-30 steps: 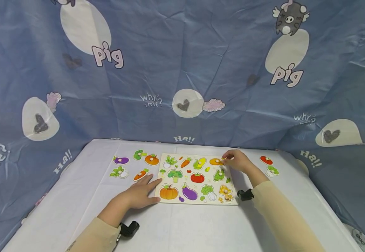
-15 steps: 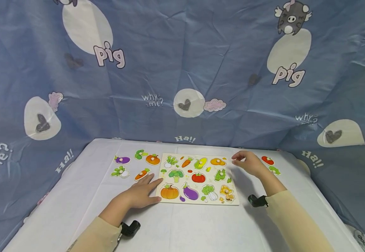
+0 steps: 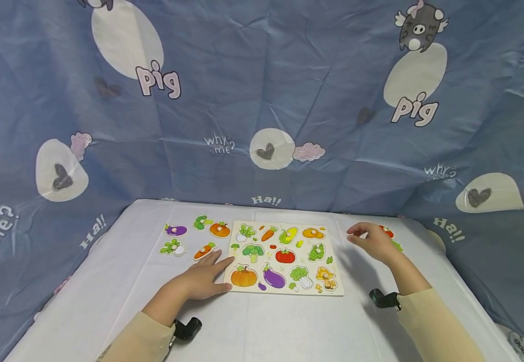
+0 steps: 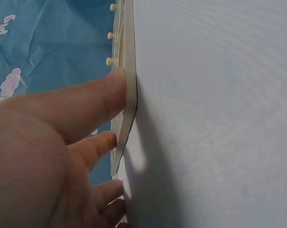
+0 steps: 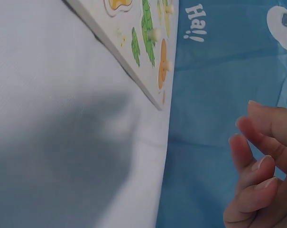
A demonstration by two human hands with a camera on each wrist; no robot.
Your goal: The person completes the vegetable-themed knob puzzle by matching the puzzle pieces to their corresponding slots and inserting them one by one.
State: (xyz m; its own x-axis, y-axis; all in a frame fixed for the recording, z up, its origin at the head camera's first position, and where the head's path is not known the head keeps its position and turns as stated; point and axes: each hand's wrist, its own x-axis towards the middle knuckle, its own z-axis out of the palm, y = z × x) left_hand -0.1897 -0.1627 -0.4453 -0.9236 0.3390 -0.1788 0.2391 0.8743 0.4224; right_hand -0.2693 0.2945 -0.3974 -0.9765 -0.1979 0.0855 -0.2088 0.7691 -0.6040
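My left hand (image 3: 200, 279) rests spread at the left edge of a wooden vegetable puzzle board (image 3: 302, 255). In the left wrist view its thumb (image 4: 98, 102) lies against the board's edge. My right hand (image 3: 372, 241) hovers over the table right of the board, fingers loosely bent and holding nothing. In the right wrist view the right hand's fingers (image 5: 252, 190) are bent, with no piece between them. A potato piece (image 3: 313, 233) sits in the board's top right. Beyond the right hand, a tomato piece (image 3: 386, 232) and a leafy green piece (image 3: 397, 245) are partly hidden.
Left of the board lie loose knobbed pieces: an eggplant (image 3: 176, 230), a broccoli (image 3: 202, 222), a pumpkin (image 3: 220, 230), a white-rooted turnip (image 3: 173, 247) and a carrot (image 3: 204, 251). A blue printed cloth (image 3: 226, 100) hangs behind the white-covered table (image 3: 262, 327).
My right hand has let go of the potato piece and moved rightward, away from the board, now partly covering the tomato and leafy green pieces. The left hand has stayed at the board's edge.
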